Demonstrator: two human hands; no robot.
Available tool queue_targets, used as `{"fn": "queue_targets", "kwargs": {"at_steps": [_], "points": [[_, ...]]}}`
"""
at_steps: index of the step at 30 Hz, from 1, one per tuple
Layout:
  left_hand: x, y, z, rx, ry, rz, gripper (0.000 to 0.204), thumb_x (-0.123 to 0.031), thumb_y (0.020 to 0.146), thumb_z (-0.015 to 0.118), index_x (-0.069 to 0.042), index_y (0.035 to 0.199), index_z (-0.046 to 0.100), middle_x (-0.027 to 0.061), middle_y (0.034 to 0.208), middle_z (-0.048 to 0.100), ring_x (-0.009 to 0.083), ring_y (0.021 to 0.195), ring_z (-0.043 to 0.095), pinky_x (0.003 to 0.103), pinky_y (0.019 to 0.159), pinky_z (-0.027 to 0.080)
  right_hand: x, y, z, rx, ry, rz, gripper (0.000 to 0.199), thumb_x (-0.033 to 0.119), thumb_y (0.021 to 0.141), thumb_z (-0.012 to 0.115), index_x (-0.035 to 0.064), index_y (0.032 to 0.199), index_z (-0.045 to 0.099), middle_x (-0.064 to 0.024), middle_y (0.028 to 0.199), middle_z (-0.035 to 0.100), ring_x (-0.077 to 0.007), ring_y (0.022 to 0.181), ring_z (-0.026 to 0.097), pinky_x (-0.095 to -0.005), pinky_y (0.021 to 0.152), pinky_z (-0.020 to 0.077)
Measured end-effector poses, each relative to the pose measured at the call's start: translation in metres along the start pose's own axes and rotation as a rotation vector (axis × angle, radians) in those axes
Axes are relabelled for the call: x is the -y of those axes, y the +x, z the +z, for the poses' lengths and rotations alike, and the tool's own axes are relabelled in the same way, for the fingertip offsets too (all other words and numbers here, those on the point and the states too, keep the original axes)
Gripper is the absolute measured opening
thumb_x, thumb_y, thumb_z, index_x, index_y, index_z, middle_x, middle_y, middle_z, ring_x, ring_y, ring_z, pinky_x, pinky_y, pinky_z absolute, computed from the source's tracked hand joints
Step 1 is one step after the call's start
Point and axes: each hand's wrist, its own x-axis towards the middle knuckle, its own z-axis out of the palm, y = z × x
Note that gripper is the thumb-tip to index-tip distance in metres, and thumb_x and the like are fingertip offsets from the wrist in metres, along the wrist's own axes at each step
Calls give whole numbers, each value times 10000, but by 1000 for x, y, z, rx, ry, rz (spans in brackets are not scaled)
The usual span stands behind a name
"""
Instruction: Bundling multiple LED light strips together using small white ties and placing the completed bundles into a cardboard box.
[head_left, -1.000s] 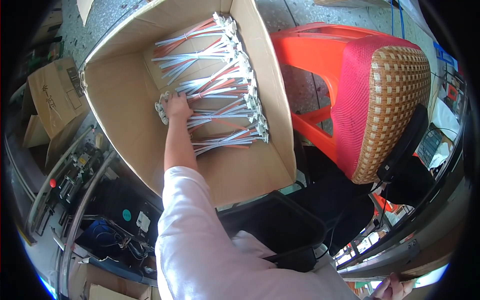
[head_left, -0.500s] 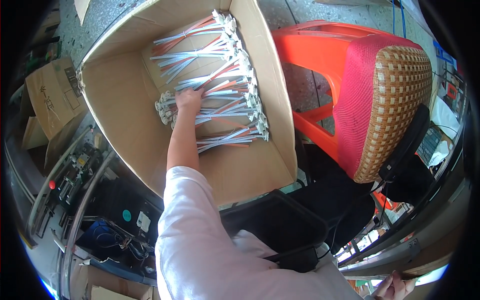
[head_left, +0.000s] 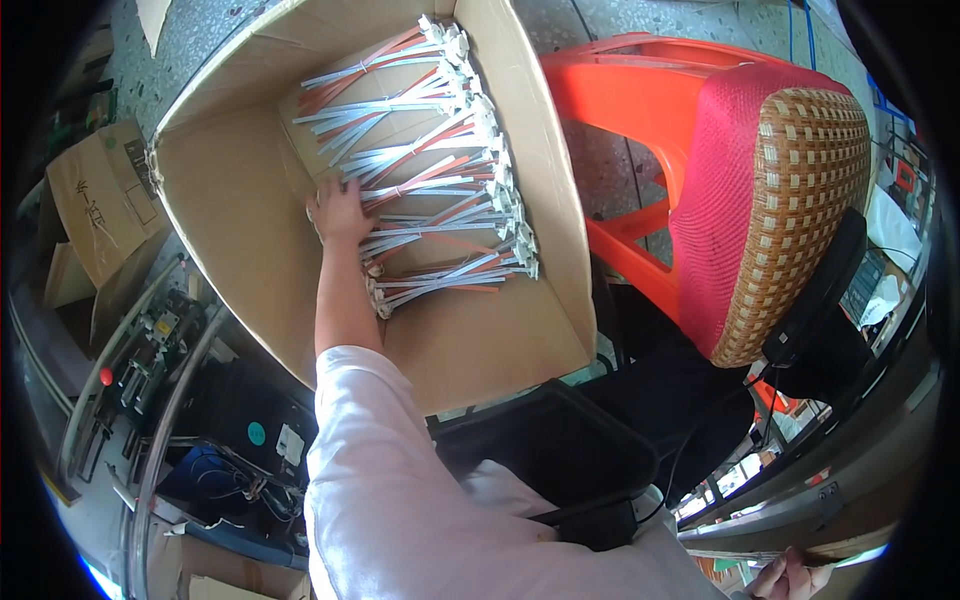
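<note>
Inside a large cardboard box (head_left: 225, 210) lie several bundles of white and reddish-brown wires (head_left: 405, 180), tied at their middles. White connectors (head_left: 490, 150) form a row along their right ends. My left hand (head_left: 340, 212) reaches into the box, fingers apart, over the left ends of the middle bundles; what lies beneath the palm is hidden. More white connectors (head_left: 378, 298) show below my left wrist. Far off at the lower right, my right hand (head_left: 790, 578) has its fingers curled at the wooden table edge (head_left: 740, 550), partly cut off by the rim.
A red plastic chair (head_left: 625, 85) with a pink and woven cushion (head_left: 810, 200) stands right of the box. Metal rails and a small machine (head_left: 155, 345) are at the left, near another carton (head_left: 105, 200). A black seat (head_left: 550, 440) is close before me.
My left hand has shifted left and slightly down, off the wires it was touching, and its fingers have spread. Connectors at the lower left now show. My right hand stays put.
</note>
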Motion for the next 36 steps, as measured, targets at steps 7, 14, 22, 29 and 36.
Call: {"fn": "queue_targets", "kwargs": {"at_steps": [7, 14, 22, 29, 36], "points": [[-7, -2, -3, 151, 57, 19, 954, -561, 610, 806, -96, 1359, 439, 88, 1432, 413, 246, 1347, 350, 464, 1116, 284, 4, -20, -14, -21, 46, 80, 73, 54, 801, 632, 58, 811, 705, -76, 753, 667, -127, 438, 416, -257, 421, 379], [-11, -8, 23, 121, 138, -16, 975, -477, 656, 796, -79, 1423, 343, 100, 1484, 347, 246, 1373, 313, 488, 1113, 274, 14, -3, -22, 136, 115, 409, 60, 13, 789, 651, -10, 736, 668, -98, 683, 620, -177, 466, 485, -292, 449, 430], [23, -32, 13, -160, -296, -73, 635, -271, 728, 711, -80, 1293, 494, 166, 1283, 517, 333, 1215, 479, 473, 1015, 403, 44, -21, -22, 248, -74, 396, 167, 59, 768, 673, 62, 925, 617, -144, 867, 601, -355, 822, 569, -442, 770, 480], [-17, -134, -279, -1153, -1088, 347, 165, -91, 839, 687, 6, 972, 680, 112, 885, 691, 163, 781, 648, 285, 728, 519, 19, 10, -19, -30, 93, 429, 174, 45, 617, 757, 48, 718, 616, -78, 648, 483, -260, 567, 474, -367, 528, 333], [-173, -305, -441, -1194, -1538, 1140, 43, 43, 843, 628, 60, 877, 608, 111, 831, 637, 157, 770, 590, 263, 727, 474, 18, -6, 7, -327, 77, 368, 187, 157, 638, 772, 122, 643, 589, -10, 590, 433, -193, 502, 471, -343, 484, 334]]}}
